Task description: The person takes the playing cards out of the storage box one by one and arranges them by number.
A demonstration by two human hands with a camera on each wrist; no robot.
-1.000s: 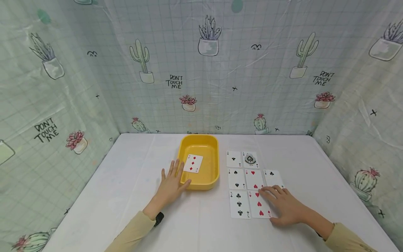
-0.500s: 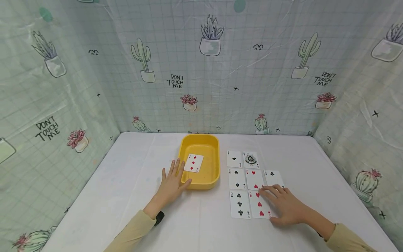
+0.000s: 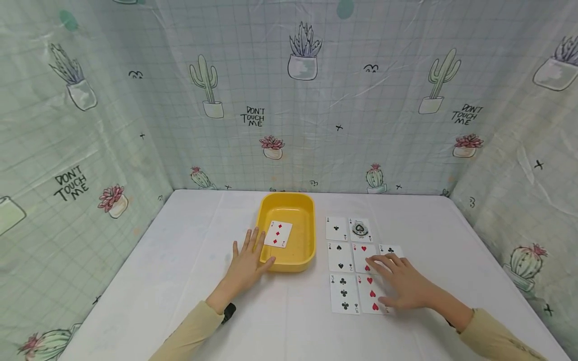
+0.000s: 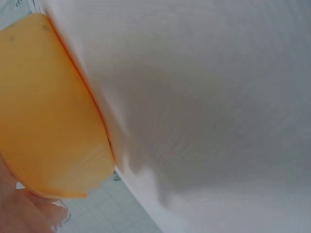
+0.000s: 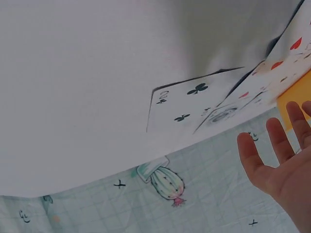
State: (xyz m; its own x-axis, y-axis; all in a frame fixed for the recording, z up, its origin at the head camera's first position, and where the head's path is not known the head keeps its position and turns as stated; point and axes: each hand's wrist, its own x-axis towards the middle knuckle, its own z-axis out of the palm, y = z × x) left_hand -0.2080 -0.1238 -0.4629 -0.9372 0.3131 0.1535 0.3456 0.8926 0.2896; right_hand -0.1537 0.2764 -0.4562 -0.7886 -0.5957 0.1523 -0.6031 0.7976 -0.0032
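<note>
Spread fingers of my left hand (image 3: 245, 266) rest at the left rim of a yellow tray (image 3: 311, 225). Inside the tray lies a three of diamonds (image 3: 278, 234). The left wrist view shows the tray's outer wall (image 4: 51, 107) with part of the hand (image 4: 29, 208) at its edge. My right hand (image 3: 406, 285) hovers over the three of hearts (image 3: 367, 300), its fingers loosely bent and nothing visible in them. Its fingertips overlap the two of hearts (image 3: 359, 250), and it partly hides the two of clubs (image 3: 389, 249). The right wrist view shows those fingers apart.
An ace of clubs (image 3: 336, 228) and ace of spades (image 3: 359, 229) form the back row of cards. The two of spades (image 3: 339, 256) and three of clubs (image 3: 344, 293) line the left column. A printed cloth (image 3: 338, 100) walls the white table (image 3: 198, 225).
My right hand has shifted slightly left and away from me, its thumb coming over the three of hearts. The left hand, tray and cards look unmoved.
</note>
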